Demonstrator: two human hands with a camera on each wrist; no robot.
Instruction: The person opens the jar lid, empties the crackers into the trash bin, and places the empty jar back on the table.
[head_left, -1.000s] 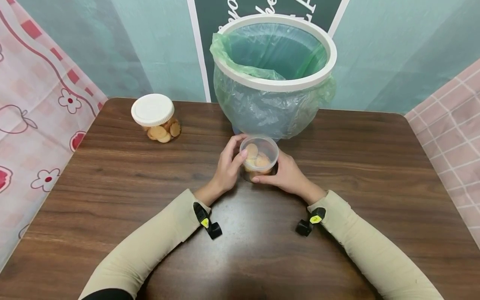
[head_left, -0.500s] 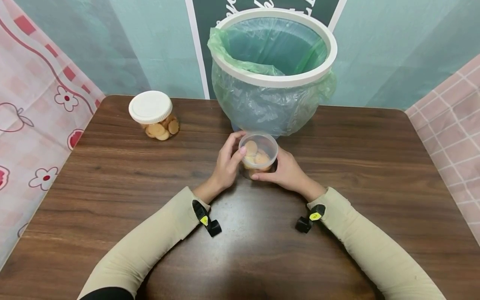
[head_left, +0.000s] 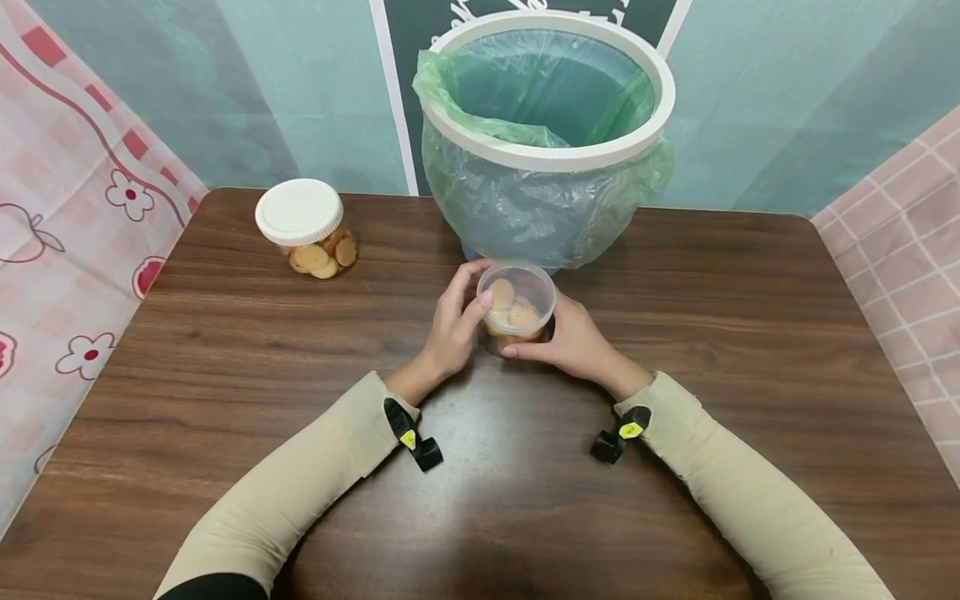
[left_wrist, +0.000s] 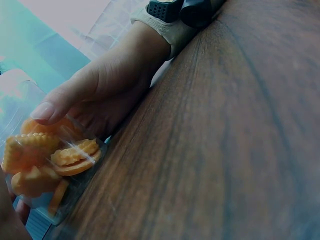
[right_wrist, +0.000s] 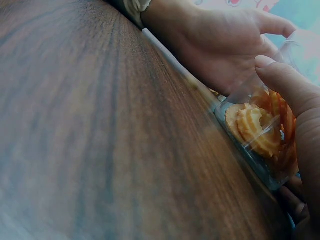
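Observation:
A clear plastic jar (head_left: 516,321) of cookies stands on the table in front of the bin in the head view. From the left my left hand (head_left: 452,327) holds it, thumb and index finger up at the rim. My right hand (head_left: 576,343) grips its other side, with the thumb low across the front and the remaining fingers hidden behind. Up close in the left wrist view, ridged cookies (left_wrist: 75,152) show through the wall under the right thumb. The right wrist view has a ring-shaped cookie (right_wrist: 257,127) inside, beside the right thumb (right_wrist: 285,80).
Behind the jar stands a bin with a white rim (head_left: 551,158) and a green bag liner (head_left: 525,208). A second cookie jar with a white lid (head_left: 298,211) stands at the back left of the brown wooden table (head_left: 480,517). Patterned cloth (head_left: 82,275) hangs at left.
The head view tips slightly, so the whole scene sits a little higher in the picture. Both hands keep their hold on the jar, which stays in place.

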